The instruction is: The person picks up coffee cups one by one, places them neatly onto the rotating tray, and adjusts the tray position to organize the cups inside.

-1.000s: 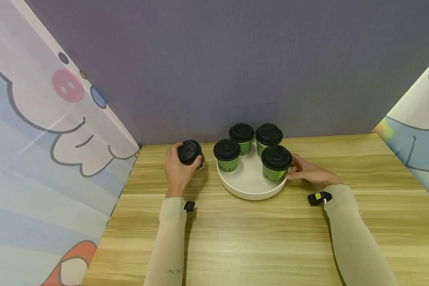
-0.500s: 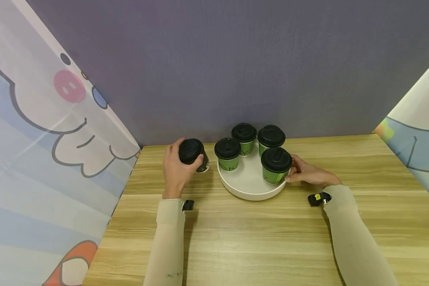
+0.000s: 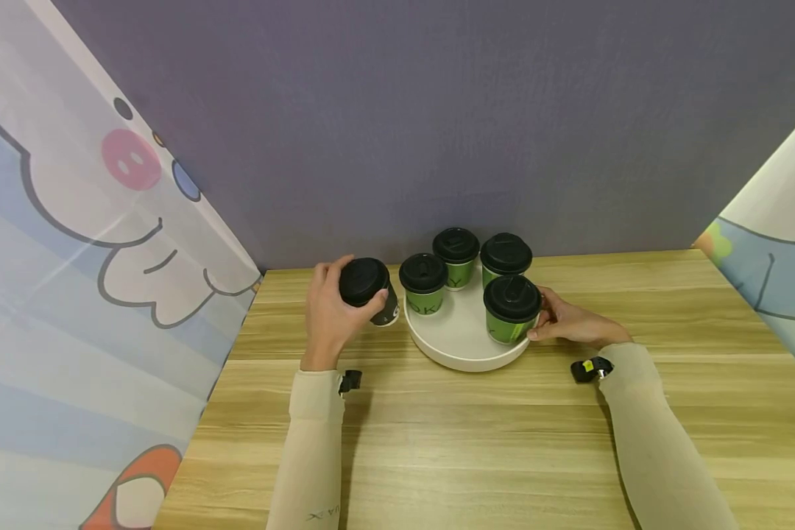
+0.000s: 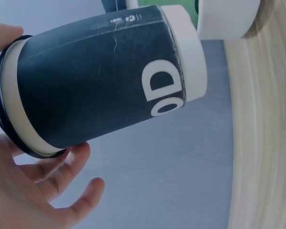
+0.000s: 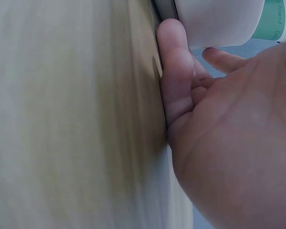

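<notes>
In the head view my left hand [image 3: 336,313] grips a black paper coffee cup [image 3: 386,312] round its lid, just left of a round white turntable [image 3: 460,361]. The left wrist view shows this cup [image 4: 95,81] raised and tilted, white letters on its side, with fingers about the lid's edge. Several green paper cups with black lids stand on the turntable, among them a left one [image 3: 424,302] and a front right one [image 3: 503,328]. My right hand [image 3: 576,322] holds the turntable's right rim; in the right wrist view its fingers [image 5: 174,62] lie against the white side, low by the table.
The turntable stands on a wooden table [image 3: 437,442], near a grey back panel [image 3: 397,132]. Two more green cups, a back left one [image 3: 459,276] and a back right one [image 3: 490,277], are close together. Cartoon-printed cloth [image 3: 59,258] borders the left side.
My left hand has lifted the black cup and brought it right, nearer the turntable. The turntable has turned slightly clockwise with its green cups, my right hand staying at its rim.
</notes>
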Tool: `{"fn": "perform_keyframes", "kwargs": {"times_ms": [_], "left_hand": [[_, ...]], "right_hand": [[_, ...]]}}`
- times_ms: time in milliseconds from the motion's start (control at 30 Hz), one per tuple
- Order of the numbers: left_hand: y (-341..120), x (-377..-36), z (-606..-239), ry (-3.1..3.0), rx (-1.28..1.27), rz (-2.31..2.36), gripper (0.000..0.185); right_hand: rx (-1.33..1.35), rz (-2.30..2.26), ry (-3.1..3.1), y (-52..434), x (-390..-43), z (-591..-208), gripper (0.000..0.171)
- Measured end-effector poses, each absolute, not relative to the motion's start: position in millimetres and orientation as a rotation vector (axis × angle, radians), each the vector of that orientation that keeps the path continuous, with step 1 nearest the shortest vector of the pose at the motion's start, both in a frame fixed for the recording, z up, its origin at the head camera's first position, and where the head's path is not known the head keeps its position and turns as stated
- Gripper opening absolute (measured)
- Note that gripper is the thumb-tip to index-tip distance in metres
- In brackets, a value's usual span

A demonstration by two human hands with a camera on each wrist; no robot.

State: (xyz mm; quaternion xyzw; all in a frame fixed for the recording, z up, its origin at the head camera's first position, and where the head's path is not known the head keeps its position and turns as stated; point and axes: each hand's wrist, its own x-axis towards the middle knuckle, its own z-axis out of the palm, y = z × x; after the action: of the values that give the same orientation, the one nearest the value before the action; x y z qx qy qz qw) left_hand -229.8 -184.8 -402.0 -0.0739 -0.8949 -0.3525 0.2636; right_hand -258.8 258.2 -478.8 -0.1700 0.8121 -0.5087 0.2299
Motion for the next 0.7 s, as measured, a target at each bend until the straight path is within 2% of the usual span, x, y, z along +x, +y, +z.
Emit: {"fn": "perform_keyframes", "kwargs": {"times_ms": [700], "left_hand": [[-164, -223, -395, -2.428, -0.343, -0.987, 0.078]], "right_hand": [[-0.442, -1.37, 2.26, 258, -258, -478, 0.108]]}}
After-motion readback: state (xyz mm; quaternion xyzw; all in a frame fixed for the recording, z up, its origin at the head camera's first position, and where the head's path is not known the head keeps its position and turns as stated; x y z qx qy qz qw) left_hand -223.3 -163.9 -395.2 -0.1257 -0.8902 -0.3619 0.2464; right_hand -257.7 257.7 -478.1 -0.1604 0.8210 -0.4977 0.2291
